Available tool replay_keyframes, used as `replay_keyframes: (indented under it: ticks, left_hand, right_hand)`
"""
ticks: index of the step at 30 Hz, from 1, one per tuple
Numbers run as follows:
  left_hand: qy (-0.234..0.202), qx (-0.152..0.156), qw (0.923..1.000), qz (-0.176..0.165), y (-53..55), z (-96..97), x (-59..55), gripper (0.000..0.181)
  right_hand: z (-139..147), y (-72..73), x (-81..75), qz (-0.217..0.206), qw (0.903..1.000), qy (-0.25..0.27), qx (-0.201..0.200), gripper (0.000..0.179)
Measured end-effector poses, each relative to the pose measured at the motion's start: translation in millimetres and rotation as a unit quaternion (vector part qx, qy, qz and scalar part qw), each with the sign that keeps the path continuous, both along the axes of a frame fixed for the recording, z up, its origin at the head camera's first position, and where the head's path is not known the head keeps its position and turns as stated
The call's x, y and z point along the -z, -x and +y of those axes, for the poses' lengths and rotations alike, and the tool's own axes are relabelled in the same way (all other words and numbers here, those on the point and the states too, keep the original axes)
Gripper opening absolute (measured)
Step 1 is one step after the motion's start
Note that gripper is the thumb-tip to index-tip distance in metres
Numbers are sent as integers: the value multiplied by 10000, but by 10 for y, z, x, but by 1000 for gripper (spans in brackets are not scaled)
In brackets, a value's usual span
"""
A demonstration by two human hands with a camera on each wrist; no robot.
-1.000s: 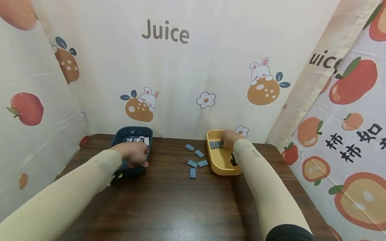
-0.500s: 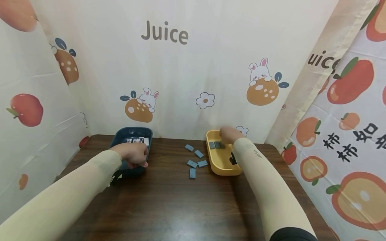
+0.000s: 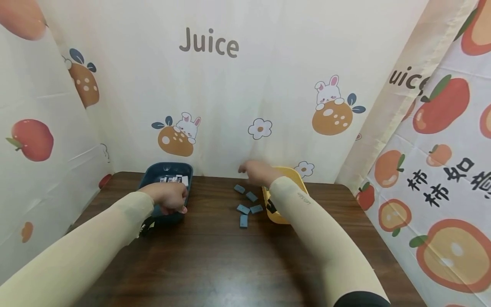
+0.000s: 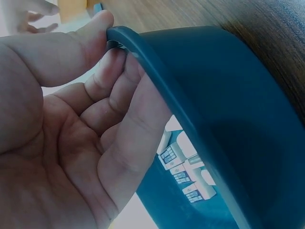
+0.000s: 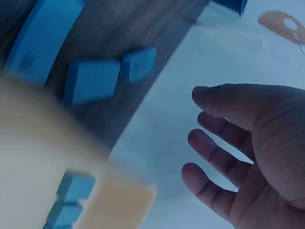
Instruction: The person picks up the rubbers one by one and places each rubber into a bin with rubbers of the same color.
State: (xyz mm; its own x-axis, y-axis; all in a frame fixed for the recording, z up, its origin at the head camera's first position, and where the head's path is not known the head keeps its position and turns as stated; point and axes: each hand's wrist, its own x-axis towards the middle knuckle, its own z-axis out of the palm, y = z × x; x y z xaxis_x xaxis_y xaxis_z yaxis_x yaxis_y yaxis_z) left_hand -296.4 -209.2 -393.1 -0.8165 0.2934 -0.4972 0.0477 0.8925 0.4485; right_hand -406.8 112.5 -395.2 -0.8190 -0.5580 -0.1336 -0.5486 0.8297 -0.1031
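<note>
My left hand (image 3: 170, 197) pinches the rim of a dark blue plastic bin (image 4: 228, 86), thumb outside and fingers inside. Small white printed boxes (image 4: 181, 174) lie in that bin. My right hand (image 3: 261, 172), blurred, hangs above the left rim of a yellow bin (image 3: 297, 175), its fingers spread and holding nothing in the right wrist view. Several small blue rectangular blocks (image 3: 243, 209) lie scattered on the table left of the yellow bin. A row of similar blue blocks (image 5: 76, 186) sits inside the yellow bin, mostly hidden by my forearm in the head view.
The dark wooden table (image 3: 215, 256) ends at the back against a white curtain (image 3: 226, 94) printed with fruit and rabbits. More printed curtain (image 3: 441, 179) hangs along the right side, and also on the left.
My right hand has lifted out of the yellow bin and swung left toward the scattered blue blocks. My left hand stays on the dark blue bin's rim.
</note>
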Motion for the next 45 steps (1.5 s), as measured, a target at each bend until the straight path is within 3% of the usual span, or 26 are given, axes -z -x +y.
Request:
replay_keyframes:
  ticks: [4,8,13,20,28,31,35,39,42,43,45]
  left_hand:
    - [-10,6,10000,-15,-1,2,11,20]
    - [-22,21,10000,-17,9,2,16,17]
    - [-31,26,10000,-50,29,0,30,17]
    - [-13,4,10000,-59,26,-9,28,14]
    - [43,13,10000,10,-7,6,2,14]
    - [38,31,10000,46,-13,8,5,13]
    - [14,40,10000,42,-14,18,12,14]
    - [-5,47,10000,67,0,17,19,14]
    - [-16,36,10000,57,16,3,33,14]
    - [-23,36,10000,41,19,-3,38,15]
    - [-23,46,10000,17,26,-14,43,15]
  right_hand:
    - [-197,70,142,-177,9993,-301,-140,40]
    - [-282,113,267,-486,9980,-410,-27,38]
    - [-322,165,390,-531,9967,-608,-84,45]
    - [-364,162,434,-507,9961,-725,59,48]
    - [-351,245,545,-529,9959,-723,-131,38]
    - [-296,193,441,-540,9979,-354,-15,39]
    - [-105,113,120,-570,9977,293,210,33]
    - [199,151,-128,-436,9954,663,544,33]
    - [436,195,-197,-290,9924,737,939,41]
    - [566,296,-137,-235,9915,810,993,43]
    - [704,299,-143,-135,9896,738,1230,44]
